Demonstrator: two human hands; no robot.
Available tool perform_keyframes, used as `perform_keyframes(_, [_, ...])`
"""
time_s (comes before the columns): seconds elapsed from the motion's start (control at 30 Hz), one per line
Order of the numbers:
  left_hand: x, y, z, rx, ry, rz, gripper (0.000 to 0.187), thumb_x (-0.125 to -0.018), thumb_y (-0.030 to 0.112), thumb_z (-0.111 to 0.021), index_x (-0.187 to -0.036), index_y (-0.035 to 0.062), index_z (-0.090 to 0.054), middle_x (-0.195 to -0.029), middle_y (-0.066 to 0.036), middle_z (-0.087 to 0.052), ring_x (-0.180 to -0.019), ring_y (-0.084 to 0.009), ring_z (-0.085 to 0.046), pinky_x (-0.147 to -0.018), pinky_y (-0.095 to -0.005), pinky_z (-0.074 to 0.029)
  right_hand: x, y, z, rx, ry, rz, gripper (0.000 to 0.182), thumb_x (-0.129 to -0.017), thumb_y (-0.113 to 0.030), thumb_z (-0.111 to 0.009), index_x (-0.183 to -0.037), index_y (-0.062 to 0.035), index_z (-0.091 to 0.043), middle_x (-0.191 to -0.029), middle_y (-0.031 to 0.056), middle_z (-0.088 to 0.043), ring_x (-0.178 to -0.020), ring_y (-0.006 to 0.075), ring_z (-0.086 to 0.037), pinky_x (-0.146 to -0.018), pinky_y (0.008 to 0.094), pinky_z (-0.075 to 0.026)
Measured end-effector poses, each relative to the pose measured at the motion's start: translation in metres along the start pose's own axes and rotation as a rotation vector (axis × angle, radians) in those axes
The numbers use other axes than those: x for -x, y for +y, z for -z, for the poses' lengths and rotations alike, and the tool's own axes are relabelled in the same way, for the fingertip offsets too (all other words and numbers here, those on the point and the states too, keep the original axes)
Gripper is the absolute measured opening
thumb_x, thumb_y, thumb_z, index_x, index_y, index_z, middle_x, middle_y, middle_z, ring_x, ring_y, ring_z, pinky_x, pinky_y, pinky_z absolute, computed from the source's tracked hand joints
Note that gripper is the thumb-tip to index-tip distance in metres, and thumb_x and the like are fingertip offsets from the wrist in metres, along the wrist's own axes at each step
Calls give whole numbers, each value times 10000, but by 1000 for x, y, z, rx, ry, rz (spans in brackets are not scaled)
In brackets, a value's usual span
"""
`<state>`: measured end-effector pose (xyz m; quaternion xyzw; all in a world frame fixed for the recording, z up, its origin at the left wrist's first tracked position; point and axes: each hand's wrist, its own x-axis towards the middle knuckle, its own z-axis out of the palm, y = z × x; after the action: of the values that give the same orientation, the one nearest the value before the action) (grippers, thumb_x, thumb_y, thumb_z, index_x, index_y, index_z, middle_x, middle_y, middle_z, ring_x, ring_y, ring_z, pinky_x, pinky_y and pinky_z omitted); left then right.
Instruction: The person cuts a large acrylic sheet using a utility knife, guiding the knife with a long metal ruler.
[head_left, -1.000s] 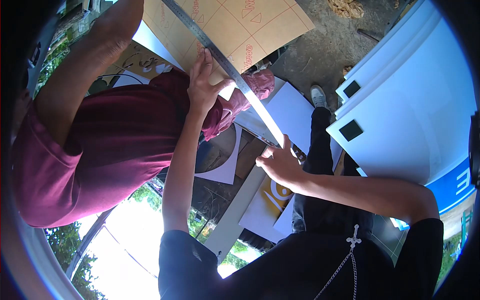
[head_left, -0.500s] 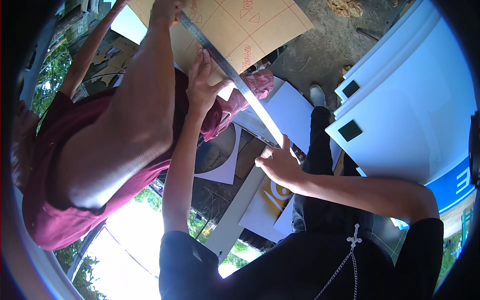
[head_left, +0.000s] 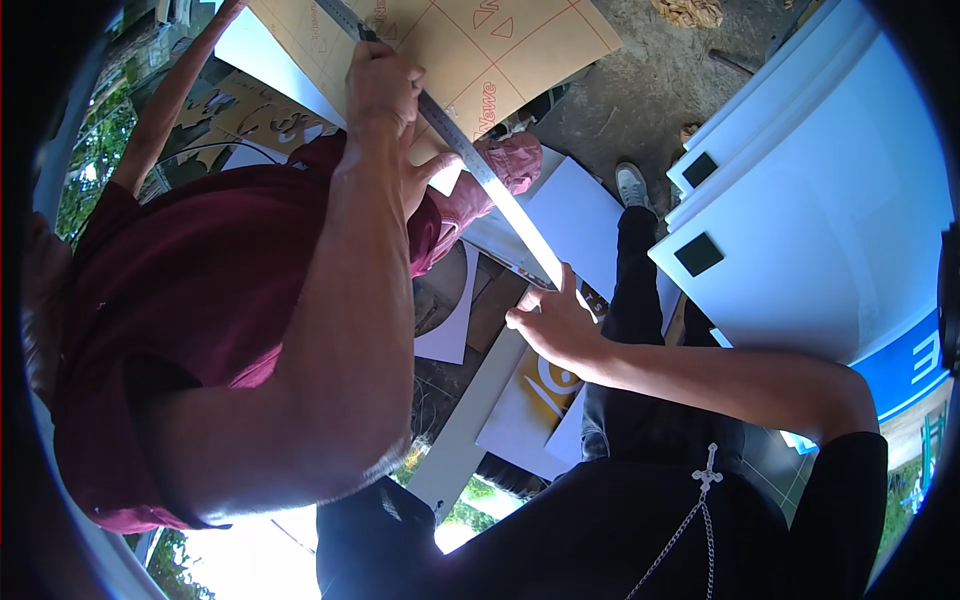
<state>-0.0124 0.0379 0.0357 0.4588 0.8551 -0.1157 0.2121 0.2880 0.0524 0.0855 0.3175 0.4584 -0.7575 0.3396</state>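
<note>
A long steel ruler (head_left: 500, 200) slants from the brown paper-faced sheet (head_left: 440, 40), printed with red lines and lettering, down toward me. My right hand (head_left: 560, 325) grips its near end between thumb and fingers. Further up, my left hand (head_left: 430, 172) is at the ruler by the sheet's near edge, its thumb stretched out; a co-worker's forearm hides most of its fingers. The co-worker's hand (head_left: 385, 85) is closed at the ruler just above my left hand, with a small dark tip showing past the fingers that I cannot make out.
The co-worker in a maroon shirt (head_left: 200, 270) leans in from the left. Large white curved panels (head_left: 820, 200) stand on the right. Below lie white sheets (head_left: 590, 220) and a board with a yellow-sprayed marking (head_left: 535, 400). Crumpled brown paper (head_left: 690, 12) lies on the concrete floor.
The co-worker's hand has slid down along the ruler toward me, and that arm now covers most of my left hand. My right hand stays at the ruler's near end.
</note>
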Motion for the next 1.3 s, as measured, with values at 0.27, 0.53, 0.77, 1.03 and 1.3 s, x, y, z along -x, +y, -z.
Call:
perform_keyframes(0.27, [19, 46, -9, 413, 117, 154, 81, -803, -20, -621, -768, 18, -558, -924, -85, -522, -598, -161, -549, -395, -295, -453, -4, 0, 1, 6, -32, 12, 393, -893, -426, -572, -1005, -70, -698, -1502, 396, -239, -1236, 449, -558, -974, 467, -509])
perform_keyframes(0.53, [40, 8, -18, 225, 234, -81, 363, -771, 59, -709, -1051, 24, -480, -1141, -136, -476, -891, -236, -497, -667, -329, -431, -1, 2, -1, 7, -16, -23, 396, -896, -438, -573, -997, -77, -700, -1531, 400, -141, -1119, 447, -635, -946, 469, -520])
perform_keyframes(0.77, [39, -4, -20, 196, 255, -139, 676, -743, 128, -786, -1298, 29, -413, -1332, -180, -436, -1148, -302, -452, -905, -359, -412, -1, 1, -1, 5, -4, -24, 389, -902, -427, -567, -974, -67, -691, -1495, 406, -210, -1070, 459, -650, -910, 477, -538])
perform_keyframes(1.03, [39, -8, -20, 167, 269, -187, 954, -717, 226, -856, -1500, 11, -357, -1474, -232, -413, -1339, -360, -435, -1078, -389, -425, -18, 22, -16, 233, -30, 230, 305, -895, -318, -601, -1062, -75, -679, -1387, 304, -395, -1138, 413, -613, -934, 461, -540])
perform_keyframes(1.3, [38, -9, -18, 114, 254, -216, 1007, -690, 299, -869, -1489, -29, -354, -1488, -229, -402, -1341, -372, -428, -1101, -423, -398, 2, 3, -1, 24, 14, 36, 335, -881, -304, -625, -1118, -70, -653, -1480, 423, -245, -957, 452, -687, -812, 463, -588])
